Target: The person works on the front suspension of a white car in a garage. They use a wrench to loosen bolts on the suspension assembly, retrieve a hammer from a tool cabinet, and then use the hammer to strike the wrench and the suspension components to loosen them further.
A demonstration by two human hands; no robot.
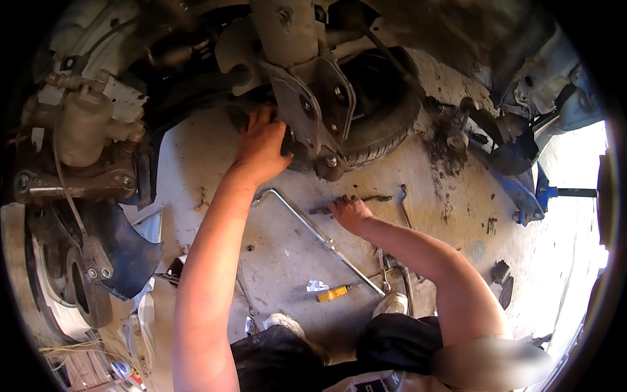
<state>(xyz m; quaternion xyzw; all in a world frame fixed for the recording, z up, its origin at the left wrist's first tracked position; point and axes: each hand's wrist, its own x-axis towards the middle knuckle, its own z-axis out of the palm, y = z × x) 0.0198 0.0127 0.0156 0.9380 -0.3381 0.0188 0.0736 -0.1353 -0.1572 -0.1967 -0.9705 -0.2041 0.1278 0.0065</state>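
Note:
My left hand [261,147] reaches up with its fingers apart, beside the two-plate bracket [302,108] at the lower end of a thick strut tube [282,32]. Some of its fingertips lie in shadow, so contact with the bracket is hard to judge. Down on the floor, the fingers of my right hand [351,213] close over a dark, slightly bent metal bar tool [377,198], whose two ends stick out on either side. A long chrome L-shaped wrench [307,225] lies slantwise between my forearms.
Behind the bracket lies a tire [385,134]. On the floor are a yellow-handled screwdriver [333,294], a combination wrench [384,271] and a thin dark wrench [405,202]. A brake caliper [85,124] hangs at the left. A blue jack stand [526,193] is at the right.

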